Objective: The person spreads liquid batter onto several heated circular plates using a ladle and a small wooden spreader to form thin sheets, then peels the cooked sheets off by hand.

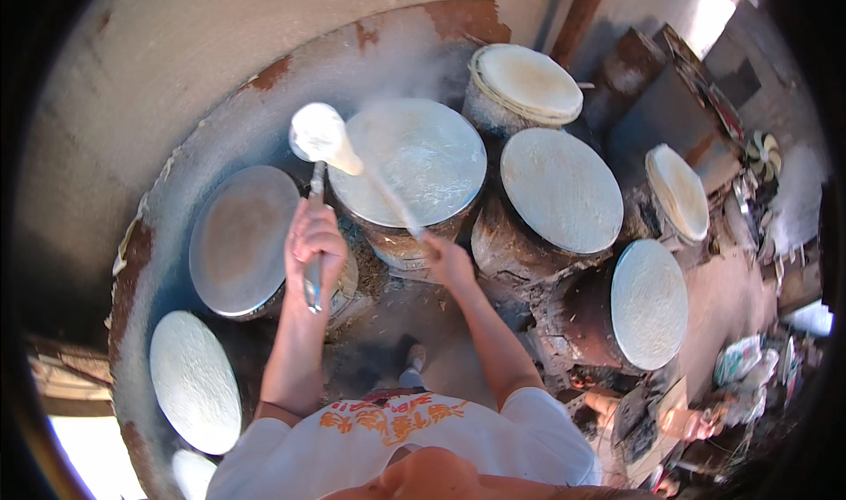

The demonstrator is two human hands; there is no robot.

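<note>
My left hand is closed around the metal handle of a ladle, held up with its bowl full of white batter. My right hand grips a thin stick. The stick's far end, thickly coated white, meets the ladle's rim; its exact shape is hidden by the batter. Both tools are over the left part of a steaming round griddle covered with a thin white layer. Left of my left hand lies a bare, brownish griddle.
More white-coated griddles on drum stoves surround me: one right of centre, one lower right, one lower left. At the back, a drum carries pale round sheets. A curved wall bounds the left. Clutter and a fan are rightward.
</note>
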